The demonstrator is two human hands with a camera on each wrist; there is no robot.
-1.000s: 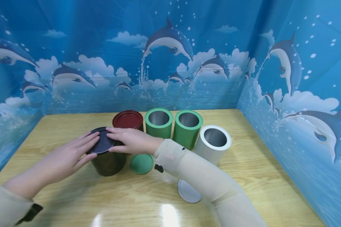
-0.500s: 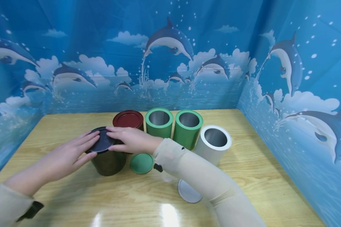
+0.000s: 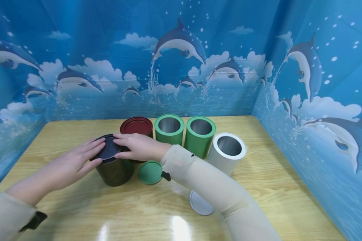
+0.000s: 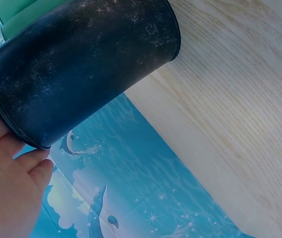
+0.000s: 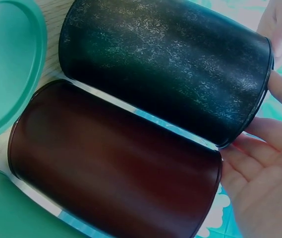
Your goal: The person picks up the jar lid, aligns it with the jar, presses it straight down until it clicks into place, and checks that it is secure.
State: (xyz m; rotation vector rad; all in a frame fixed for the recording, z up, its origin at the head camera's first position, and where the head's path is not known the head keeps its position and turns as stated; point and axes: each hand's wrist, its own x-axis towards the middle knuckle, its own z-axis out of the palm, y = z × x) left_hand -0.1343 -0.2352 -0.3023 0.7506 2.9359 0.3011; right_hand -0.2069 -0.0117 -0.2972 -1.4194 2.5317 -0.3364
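Observation:
A black can (image 3: 114,172) stands upright at the left of the table with a black lid (image 3: 110,149) on top. My left hand (image 3: 69,164) lies over the lid's left side, fingers extended across its edge. From the right, my right hand (image 3: 141,146) reaches over the same lid with fairly straight fingers. In the left wrist view, fingertips meet the rim of the dark can (image 4: 86,69). The right wrist view has a dark red can (image 5: 116,158) close beside the black one, with my right fingers at the black can's lid edge.
Behind stand the red-lidded can (image 3: 136,126), two lidless green cans (image 3: 169,139) and a lidless white can (image 3: 221,160). A green lid (image 3: 151,172) lies before them, and a white lid (image 3: 200,203) lies partly under my right forearm. Dolphin-print curtains (image 3: 181,67) border the table (image 3: 138,214).
My right hand and wrist have shifted very slightly up and to the left. Both hands stay on the black lid, and the cans have not moved.

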